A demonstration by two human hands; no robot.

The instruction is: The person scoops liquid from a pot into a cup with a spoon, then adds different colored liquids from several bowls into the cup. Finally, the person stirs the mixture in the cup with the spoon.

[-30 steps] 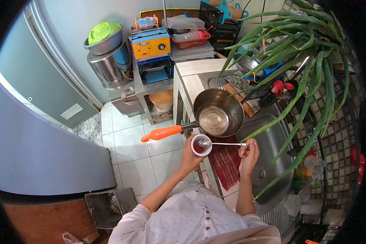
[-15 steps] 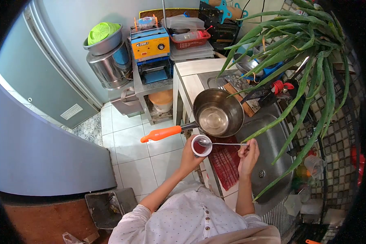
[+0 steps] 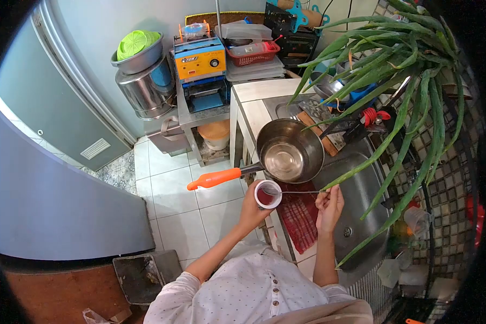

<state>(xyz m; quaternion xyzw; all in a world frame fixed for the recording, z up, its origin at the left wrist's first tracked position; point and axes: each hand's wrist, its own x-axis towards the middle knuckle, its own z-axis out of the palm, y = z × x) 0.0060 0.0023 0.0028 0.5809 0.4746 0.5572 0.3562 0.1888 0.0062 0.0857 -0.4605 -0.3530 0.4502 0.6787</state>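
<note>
A white-rimmed cup (image 3: 268, 194) with dark red contents is held upright in my left hand (image 3: 250, 208), whose fingers wrap round its side. My right hand (image 3: 329, 204) pinches the end of a thin metal spoon (image 3: 299, 192). The spoon lies nearly level over the cup's right rim, and its bowl is down in the cup, mostly hidden. Just beyond the cup stands a steel saucepan (image 3: 284, 162) with an orange handle (image 3: 216, 178) that points left. Under the spoon, a red checked cloth (image 3: 299, 221) lies at the counter's edge.
A steel sink (image 3: 356, 216) lies to the right, with long green leaves (image 3: 410, 124) hanging over it. A yellow and blue machine (image 3: 201, 60) and a red basket (image 3: 254, 56) stand at the back. On the floor at lower left is a grey bin (image 3: 137, 281).
The spoon's bowl has gone lower into the cup and now barely shows. Both hands are in nearly the same places.
</note>
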